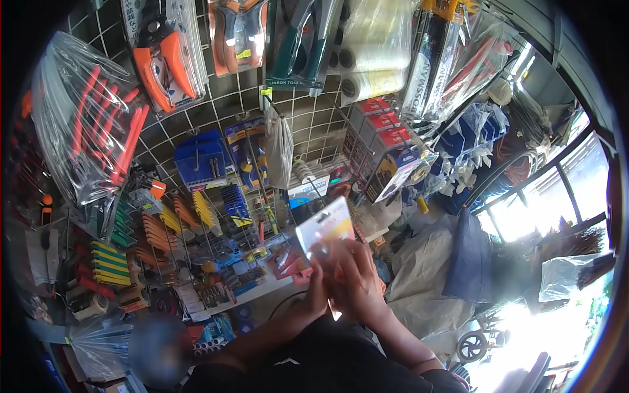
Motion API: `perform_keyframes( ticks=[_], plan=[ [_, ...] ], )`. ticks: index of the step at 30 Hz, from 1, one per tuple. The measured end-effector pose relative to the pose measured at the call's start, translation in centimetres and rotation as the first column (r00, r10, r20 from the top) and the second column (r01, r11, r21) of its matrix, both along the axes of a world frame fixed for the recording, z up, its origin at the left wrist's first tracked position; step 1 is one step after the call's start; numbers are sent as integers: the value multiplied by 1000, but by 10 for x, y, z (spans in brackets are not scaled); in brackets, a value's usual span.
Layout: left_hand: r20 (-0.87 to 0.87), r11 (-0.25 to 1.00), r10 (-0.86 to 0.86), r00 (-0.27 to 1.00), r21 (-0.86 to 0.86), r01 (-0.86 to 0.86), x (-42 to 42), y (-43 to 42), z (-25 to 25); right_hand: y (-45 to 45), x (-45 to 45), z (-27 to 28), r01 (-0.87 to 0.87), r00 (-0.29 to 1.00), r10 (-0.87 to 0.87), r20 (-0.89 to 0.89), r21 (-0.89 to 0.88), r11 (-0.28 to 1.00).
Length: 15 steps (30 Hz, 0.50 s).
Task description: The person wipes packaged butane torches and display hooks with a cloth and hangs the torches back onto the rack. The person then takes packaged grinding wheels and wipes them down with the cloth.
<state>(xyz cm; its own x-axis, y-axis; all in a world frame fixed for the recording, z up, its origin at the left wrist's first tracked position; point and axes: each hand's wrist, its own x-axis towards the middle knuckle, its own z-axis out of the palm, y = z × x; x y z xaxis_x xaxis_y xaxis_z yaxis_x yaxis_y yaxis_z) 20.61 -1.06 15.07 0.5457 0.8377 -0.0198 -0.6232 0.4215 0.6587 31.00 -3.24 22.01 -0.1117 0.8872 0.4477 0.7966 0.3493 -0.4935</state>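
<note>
Left hand [317,288] and right hand [359,281] together, both closed around the lower part of a card pack [334,226], mid-scene before the wire rack [313,114]; likely paired to steady it. Far left, pruners [180,71] hang upright, probably for display.

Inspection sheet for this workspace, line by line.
Surface: no worktop visible under the hands; wire grid in front, white shelf edge below.
Job's things: carded package, held up; print too blurred to read.
Clutter: dense hanging stock, including red-handled tools in plastic and orange-handled cutters.
Hands: left hand and right hand together, both gripping the package.
Cables: coiled cords or hoses upper right; cannot tell which.
Surroundings: bright window panes and a small wheel at right.
</note>
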Motion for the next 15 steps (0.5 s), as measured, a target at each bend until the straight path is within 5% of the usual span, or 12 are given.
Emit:
perform_keyframes(
  ticks=[2, 4, 6, 8, 10, 12, 14, 15],
  plan=[
    [26, 996, 37, 999, 81, -39, 11, -6, -16, 6, -2, 5, 124, 985, -121, -120, 20, 992],
    [301, 971, -189, 935, -85, 223, 14, -4, -11, 20, 1, 9, 124, 973, -114, -199, 40, 991],
    [326, 974, -209, 922, -12, 226, 17, 2, -26, 25, 8, 19, 43, 959, -34, -282, 27, 999],
    [261, 942, -142, 955, -260, 211, 10, 7, -6, 23, 25, 20, 23, 934, -39, -355, -47, 999],
    [327, 931, -163, 931, -262, 255, 8, 15, -16, 21, 44, 17, -44, 654, -71, -753, -131, 990],
    [392, 916, -180, 902, -267, 299, 3, 19, -22, 16, 62, 9, 33, 578, -152, -802, -164, 986],
    [257, 916, -134, 957, -336, 218, -3, 26, -22, 16, 80, -11, 108, 495, -220, -841, -191, 976],
    [224, 915, -113, 968, -357, 189, -4, 29, -25, 13, 90, -33, -62, 442, -239, -864, -295, 953]
  ],
)
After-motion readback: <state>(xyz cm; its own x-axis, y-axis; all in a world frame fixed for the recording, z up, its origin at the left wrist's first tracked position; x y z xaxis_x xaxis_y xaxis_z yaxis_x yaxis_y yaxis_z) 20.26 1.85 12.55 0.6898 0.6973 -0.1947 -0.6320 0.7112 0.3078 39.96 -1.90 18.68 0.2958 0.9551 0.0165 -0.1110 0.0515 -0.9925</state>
